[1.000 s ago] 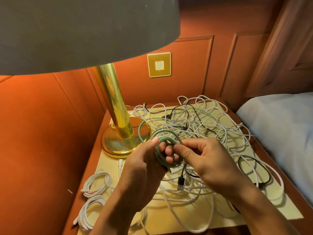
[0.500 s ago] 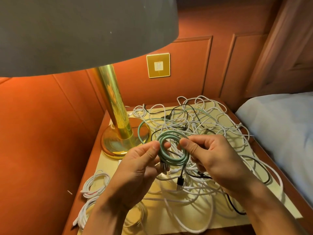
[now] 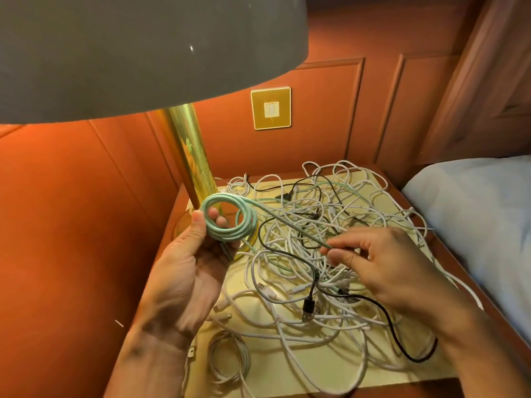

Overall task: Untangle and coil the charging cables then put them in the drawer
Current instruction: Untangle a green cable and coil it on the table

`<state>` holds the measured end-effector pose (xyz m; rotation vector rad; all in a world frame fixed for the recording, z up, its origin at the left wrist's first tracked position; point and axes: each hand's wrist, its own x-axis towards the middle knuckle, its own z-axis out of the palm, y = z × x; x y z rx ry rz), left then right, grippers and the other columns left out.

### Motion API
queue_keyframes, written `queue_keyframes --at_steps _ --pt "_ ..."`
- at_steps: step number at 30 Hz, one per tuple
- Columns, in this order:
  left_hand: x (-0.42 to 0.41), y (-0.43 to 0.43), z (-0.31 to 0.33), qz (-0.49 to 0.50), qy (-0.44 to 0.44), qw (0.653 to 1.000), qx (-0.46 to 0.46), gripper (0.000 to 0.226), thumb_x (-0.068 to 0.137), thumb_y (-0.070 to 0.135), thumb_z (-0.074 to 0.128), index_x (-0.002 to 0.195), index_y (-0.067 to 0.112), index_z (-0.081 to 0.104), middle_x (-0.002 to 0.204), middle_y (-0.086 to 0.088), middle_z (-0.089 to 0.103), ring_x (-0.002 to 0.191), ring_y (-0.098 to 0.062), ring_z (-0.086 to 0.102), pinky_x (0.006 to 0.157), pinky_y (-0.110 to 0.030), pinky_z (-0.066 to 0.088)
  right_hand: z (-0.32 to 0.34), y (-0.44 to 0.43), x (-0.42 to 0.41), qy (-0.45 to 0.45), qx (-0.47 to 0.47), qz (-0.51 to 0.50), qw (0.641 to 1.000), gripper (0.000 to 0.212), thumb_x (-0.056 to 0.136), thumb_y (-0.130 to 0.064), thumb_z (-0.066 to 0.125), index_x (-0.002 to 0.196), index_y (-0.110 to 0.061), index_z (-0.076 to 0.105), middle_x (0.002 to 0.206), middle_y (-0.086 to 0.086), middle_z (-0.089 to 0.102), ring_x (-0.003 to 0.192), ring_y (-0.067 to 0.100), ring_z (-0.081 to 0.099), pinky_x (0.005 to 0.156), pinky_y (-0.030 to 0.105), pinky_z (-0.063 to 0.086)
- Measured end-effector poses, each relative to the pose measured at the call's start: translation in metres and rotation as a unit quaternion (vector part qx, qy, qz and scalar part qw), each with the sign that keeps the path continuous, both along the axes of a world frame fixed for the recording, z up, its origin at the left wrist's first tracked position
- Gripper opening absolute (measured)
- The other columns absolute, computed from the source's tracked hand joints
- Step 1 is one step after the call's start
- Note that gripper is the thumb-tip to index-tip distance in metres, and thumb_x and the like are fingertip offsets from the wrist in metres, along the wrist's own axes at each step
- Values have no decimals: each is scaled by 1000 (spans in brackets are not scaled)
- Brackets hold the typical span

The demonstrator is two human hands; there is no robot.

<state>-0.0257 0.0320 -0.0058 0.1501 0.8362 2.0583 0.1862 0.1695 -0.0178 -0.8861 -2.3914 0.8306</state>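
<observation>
A mint-green cable (image 3: 230, 219) is wound into a small coil, and my left hand (image 3: 189, 271) holds that coil up in front of the lamp stem, thumb on its left side and fingers through the loop. One free green strand runs from the coil down to my right hand (image 3: 382, 265), which pinches it between thumb and forefinger above the pile. A tangle of white cables (image 3: 324, 271) covers the nightstand top (image 3: 382, 377). A black cable (image 3: 310, 305) with a USB plug lies across the tangle. The drawer is not in view.
A brass lamp (image 3: 191, 156) with a wide grey shade stands at the back left of the nightstand. Coiled white cables (image 3: 227, 360) lie at the front left corner. A bed with a pale pillow (image 3: 474, 214) borders the right side. A wall switch (image 3: 271, 108) sits behind.
My left hand has carried the green coil up and to the left. My right hand has let go of the coil, moved right and taken the free strand, pulling it out taut.
</observation>
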Motion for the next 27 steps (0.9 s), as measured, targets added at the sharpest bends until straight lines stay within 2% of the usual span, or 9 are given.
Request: queue_keyframes --at_steps 3,7,9,11,13,15,21,24,27 --pt "4 0 -1 -3 -19 1000 -3 27 87 25 59 79 10 80 83 -1 71 72 -10 69 70 -31 62 -7 4 -3 -23 112 -30 993 16 88 -26 76 104 -27 80 88 -16 68 85 0 59 75 19 48" --pt "15 0 1 -62 -8 998 -32 28 90 24 60 105 5 74 102 -10 72 88 -18 70 67 -34 61 -10 3 -8 72 160 -117 977 19 84 -16 82 102 -15 80 86 -7 70 75 6 63 67 6 46" --pt "23 1 -1 -94 20 993 -62 27 90 24 60 99 4 77 102 -12 71 93 -22 69 68 -35 63 -10 -1 -11 161 63 -160 972 19 83 -19 82 102 -17 81 85 -9 75 74 4 70 70 12 53" --pt "33 2 -2 -126 43 988 -83 27 89 24 61 87 5 80 91 -11 71 81 -19 70 69 -34 64 -10 -5 -18 257 -125 -173 942 17 81 -21 81 97 -16 81 78 -3 78 70 14 75 70 28 60" --pt "42 4 -2 -152 53 983 -90 28 89 24 61 84 6 80 84 -9 69 73 -17 69 69 -33 64 -9 -10 -24 345 -309 -157 872 23 78 -21 79 93 -4 78 79 11 77 72 27 76 67 34 61" --pt "48 8 -5 -170 57 979 -95 27 88 24 61 84 6 81 82 -9 68 73 -16 69 70 -32 63 -6 -15 -29 380 -419 -136 813 28 74 -19 77 92 2 75 85 17 77 73 26 75 64 29 60" --pt "51 12 -9 -178 74 976 -101 28 90 24 60 83 7 81 82 -8 70 69 -13 69 66 -30 62 -2 -23 -33 365 -572 -84 729 32 77 -21 75 99 3 76 96 20 77 79 23 74 72 33 64" --pt "48 13 -11 -154 107 976 -111 31 93 24 58 90 4 81 97 -15 73 82 -17 71 75 -32 62 1 -25 -34 325 -605 -58 725 23 77 -29 73 79 -8 81 83 12 77 71 18 71 75 33 57" --pt "49 13 -10 -142 155 971 -115 35 95 26 54 94 4 81 105 -18 76 92 -20 72 86 -34 60 2 -29 -35 291 -592 -39 751 29 83 -37 68 74 -13 81 79 7 76 69 15 68 72 32 46"
